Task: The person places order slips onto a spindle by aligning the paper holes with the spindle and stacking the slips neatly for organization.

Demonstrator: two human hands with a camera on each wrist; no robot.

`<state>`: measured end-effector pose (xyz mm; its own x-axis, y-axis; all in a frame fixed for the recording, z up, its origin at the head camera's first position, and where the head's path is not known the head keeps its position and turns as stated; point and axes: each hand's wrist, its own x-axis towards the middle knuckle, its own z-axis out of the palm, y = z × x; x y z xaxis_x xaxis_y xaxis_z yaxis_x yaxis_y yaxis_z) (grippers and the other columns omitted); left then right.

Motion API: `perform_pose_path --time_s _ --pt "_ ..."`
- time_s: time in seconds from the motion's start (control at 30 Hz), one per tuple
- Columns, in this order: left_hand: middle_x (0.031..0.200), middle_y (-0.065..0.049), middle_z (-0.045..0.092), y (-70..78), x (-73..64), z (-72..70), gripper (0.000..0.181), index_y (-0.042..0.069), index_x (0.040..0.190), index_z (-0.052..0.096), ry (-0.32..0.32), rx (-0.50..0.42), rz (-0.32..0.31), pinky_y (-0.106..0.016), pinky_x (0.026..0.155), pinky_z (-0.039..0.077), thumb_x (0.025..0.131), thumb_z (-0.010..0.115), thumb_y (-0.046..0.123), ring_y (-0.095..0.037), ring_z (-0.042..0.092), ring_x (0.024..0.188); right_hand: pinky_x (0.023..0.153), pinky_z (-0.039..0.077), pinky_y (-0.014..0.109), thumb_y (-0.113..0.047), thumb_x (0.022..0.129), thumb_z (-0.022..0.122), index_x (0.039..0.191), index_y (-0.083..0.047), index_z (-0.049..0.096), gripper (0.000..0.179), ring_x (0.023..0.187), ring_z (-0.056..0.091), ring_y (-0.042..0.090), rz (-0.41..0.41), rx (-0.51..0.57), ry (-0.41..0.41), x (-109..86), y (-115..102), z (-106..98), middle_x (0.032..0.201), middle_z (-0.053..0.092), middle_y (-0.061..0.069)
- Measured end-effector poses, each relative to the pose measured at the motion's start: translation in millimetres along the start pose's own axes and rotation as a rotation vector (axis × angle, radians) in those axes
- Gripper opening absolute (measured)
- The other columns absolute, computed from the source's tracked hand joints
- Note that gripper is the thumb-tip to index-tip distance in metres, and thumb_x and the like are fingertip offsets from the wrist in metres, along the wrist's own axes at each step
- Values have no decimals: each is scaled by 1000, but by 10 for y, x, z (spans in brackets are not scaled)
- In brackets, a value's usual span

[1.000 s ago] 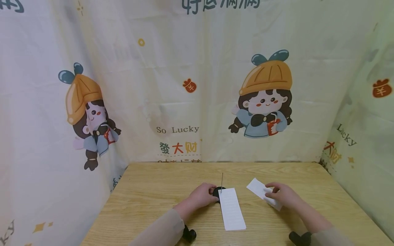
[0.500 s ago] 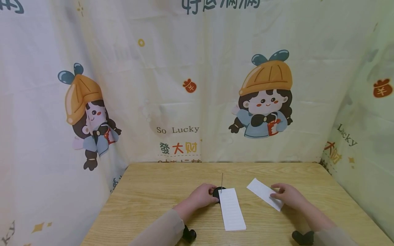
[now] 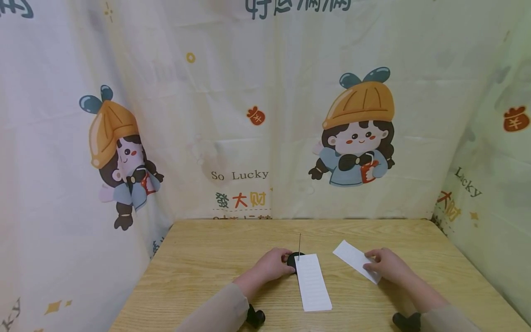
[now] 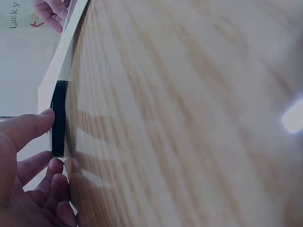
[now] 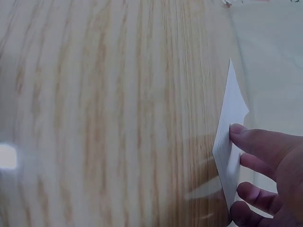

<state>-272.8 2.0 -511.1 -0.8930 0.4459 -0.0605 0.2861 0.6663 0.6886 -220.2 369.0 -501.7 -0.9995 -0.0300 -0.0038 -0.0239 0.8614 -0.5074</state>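
At the middle of the table my left hand point(image 3: 271, 265) holds the round black base point(image 3: 292, 261) of a bill spike at its left edge. In the left wrist view the thumb point(image 4: 38, 125) lies against that base, with the other fingers curled beside it. The thin upright spike point(image 3: 299, 244) rises through the top of a lined white paper slip point(image 3: 313, 283), which covers part of the base. Farther right, my right hand point(image 3: 390, 265) touches another white paper slip point(image 3: 352, 258) lying aslant on the table. Its thumb point(image 5: 244, 135) rests on the paper, the fingers loosely bent along the edge.
The wooden table point(image 3: 199, 258) reaches back to a printed cloth curtain point(image 3: 232, 138), which also hangs along both sides. Black wrist straps or mounts point(image 3: 255, 317) show at the sleeves.
My right hand has slid slightly right along its slip, from nearer the middle toward the right end. The left hand, the spike and both slips look the same.
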Motion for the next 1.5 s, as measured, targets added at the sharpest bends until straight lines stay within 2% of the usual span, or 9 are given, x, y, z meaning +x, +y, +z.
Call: perform_pose_path --time_s 0.13,0.3,0.53,0.93,1.03,1.2,1.4,1.5 --pt "101 3 64 3 5 7 51 9 127 65 2 4 -3 -40 90 48 82 83 24 -13 56 93 70 43 38 -26 83 80 114 0 70 41 83 53 24 -7 -19 6 -14 0 0 91 59 9" --pt "102 2 62 3 3 4 51 10 127 65 8 10 -14 -42 91 48 82 82 25 -15 56 93 79 48 49 -28 85 78 112 -2 71 38 92 60 32 -27 -54 18 -31 -3 6 97 60 12" --pt "104 1 62 16 -19 -6 51 10 128 64 4 3 -8 -42 92 47 83 82 24 -15 56 95 86 47 55 -24 85 77 109 -3 73 32 96 60 36 -56 -87 33 -67 -38 31 99 59 12" --pt "103 1 63 4 -7 7 51 11 128 65 8 17 -14 -42 92 48 82 82 26 -15 56 94 85 46 58 -21 85 77 107 -8 72 27 98 59 42 -68 -123 62 -88 -106 47 102 61 16" --pt "102 2 62 7 -9 8 51 11 127 65 12 19 -14 -42 91 48 82 82 26 -15 55 92 83 47 57 -22 84 78 106 -10 72 25 96 60 39 -73 -128 64 -89 -103 50 102 62 15" --pt "101 2 61 6 -18 2 50 11 127 65 14 22 -11 -41 90 48 82 82 27 -15 55 92 80 47 53 -22 83 79 109 -9 67 31 93 59 31 -52 -76 21 -52 -61 72 101 60 12" --pt "101 2 62 5 -16 -4 50 10 127 65 11 21 -7 -41 90 48 82 82 26 -15 56 92 82 47 52 -23 80 83 121 4 57 55 94 56 31 -42 34 -12 -14 -39 48 103 58 17" --pt "101 3 62 3 -1 5 51 11 127 65 11 21 -9 -40 90 48 82 82 27 -14 56 92 77 46 46 -21 81 82 119 5 58 52 89 55 27 -38 46 -21 -1 -26 39 97 58 13"
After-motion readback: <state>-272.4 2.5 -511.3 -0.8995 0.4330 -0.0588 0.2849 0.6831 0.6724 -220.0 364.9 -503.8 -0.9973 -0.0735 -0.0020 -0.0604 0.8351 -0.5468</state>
